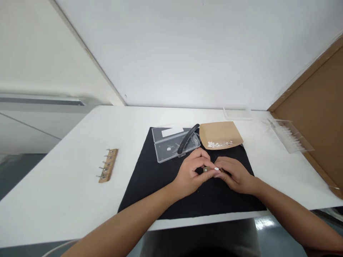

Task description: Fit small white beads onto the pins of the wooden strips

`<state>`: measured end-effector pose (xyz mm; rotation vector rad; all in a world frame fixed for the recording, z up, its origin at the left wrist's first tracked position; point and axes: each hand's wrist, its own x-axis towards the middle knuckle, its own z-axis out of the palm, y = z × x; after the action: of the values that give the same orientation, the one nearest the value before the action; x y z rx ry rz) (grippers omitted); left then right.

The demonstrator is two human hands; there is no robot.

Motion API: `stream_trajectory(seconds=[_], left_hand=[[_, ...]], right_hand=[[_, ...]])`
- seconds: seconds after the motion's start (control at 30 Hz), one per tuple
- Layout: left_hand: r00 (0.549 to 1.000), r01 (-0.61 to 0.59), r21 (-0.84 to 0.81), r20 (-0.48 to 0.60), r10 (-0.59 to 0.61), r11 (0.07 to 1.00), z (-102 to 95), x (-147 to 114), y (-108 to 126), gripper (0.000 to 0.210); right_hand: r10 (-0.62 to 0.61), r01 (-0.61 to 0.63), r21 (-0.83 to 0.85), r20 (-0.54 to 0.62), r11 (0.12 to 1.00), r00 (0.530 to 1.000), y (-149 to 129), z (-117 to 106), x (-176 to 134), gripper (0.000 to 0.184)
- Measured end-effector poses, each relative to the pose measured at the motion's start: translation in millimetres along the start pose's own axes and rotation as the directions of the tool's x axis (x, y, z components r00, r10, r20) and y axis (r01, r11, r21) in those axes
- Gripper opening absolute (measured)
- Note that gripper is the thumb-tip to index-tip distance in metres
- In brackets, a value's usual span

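My left hand [191, 171] is closed, its thumb and index fingertips pinching a small white oval piece [217, 169]. My right hand [235, 174] meets it from the right, fingers closed around a small brown strip [206, 169] that is mostly hidden between both hands. A pale round spot shows on the strip's visible end. Both hands are just above a black mat [187, 205]. Beyond them, a brown paper tray [221, 130] holds a scatter of small white pieces [214, 144]. Left of it, an open clear plastic case [163, 154] contains slender clear bits and a white disc.
A black curved handle [188, 139] lies across the case. On the white table's left stands a brown strip with several metal clips [108, 166]. Clear racks of white pieces [289, 137] stand at the right by a cardboard panel [316, 107]. A clear tray [237, 114] is at the back.
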<state>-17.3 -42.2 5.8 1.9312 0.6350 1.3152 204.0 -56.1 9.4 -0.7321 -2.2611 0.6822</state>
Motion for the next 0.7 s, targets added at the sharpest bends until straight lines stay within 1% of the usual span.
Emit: stream_trajectory(seconds=[0.17, 0.33, 0.37, 0.53, 0.7], left_hand=[[1.000, 0.024, -0.049, 0.011, -0.023, 0.999, -1.0, -1.2, -0.7, 0.013], [0.994, 0.107, -0.098, -0.003, -0.108, 0.989, -0.6, -4.3, -2.9, 0.022], [0.994, 0.104, -0.096, -0.008, -0.105, 0.990, -0.7, -4.2, -2.6, 0.021], [1.000, 0.000, -0.048, 0.020, 0.001, 0.999, -3.0, -0.3, 1.2, 0.006], [0.997, 0.044, -0.084, 0.072, -0.038, 0.996, -6.7, 0.9, 3.1, 0.010]], right_hand=[[-0.043, 0.046, -0.053, 0.046, 0.998, 0.998, 0.4, -1.5, -2.0, 0.015], [-0.072, 0.079, -0.148, 0.052, 0.986, 0.996, -0.1, -5.7, -1.5, 0.015], [-0.072, 0.081, -0.169, 0.055, 0.982, 0.996, 0.2, -6.4, -1.5, 0.015], [-0.096, 0.109, -0.257, 0.063, 0.960, 0.993, 0.2, -9.2, -1.2, 0.017], [-0.090, 0.111, -0.294, 0.083, 0.949, 0.992, -1.0, -10.2, -1.2, 0.019]])
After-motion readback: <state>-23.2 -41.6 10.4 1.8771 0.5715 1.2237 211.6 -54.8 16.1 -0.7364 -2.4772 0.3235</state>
